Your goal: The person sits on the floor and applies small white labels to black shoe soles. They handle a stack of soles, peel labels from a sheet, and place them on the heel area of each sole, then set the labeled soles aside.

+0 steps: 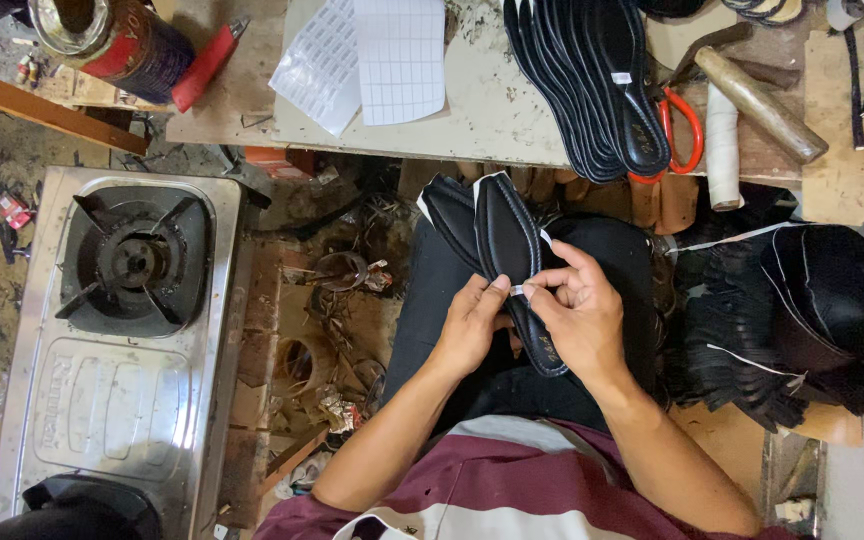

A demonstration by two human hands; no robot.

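Black insole [512,250] between the hands: matt leather-like face, stitched edge, slight sheen. Left of it, the gas stove [122,340] gleams as brushed steel, burner dull black iron. Above the insole, paper sticker sheets [372,60] lie smooth white on a scuffed, rough desk [492,120].

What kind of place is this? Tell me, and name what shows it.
Probably a small shoemaking workshop: a row of black insoles and a hammer lie on the workbench, and both hands hold another black insole.

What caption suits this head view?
Both hands, left hand and right hand, press a small white sticker onto a black insole.
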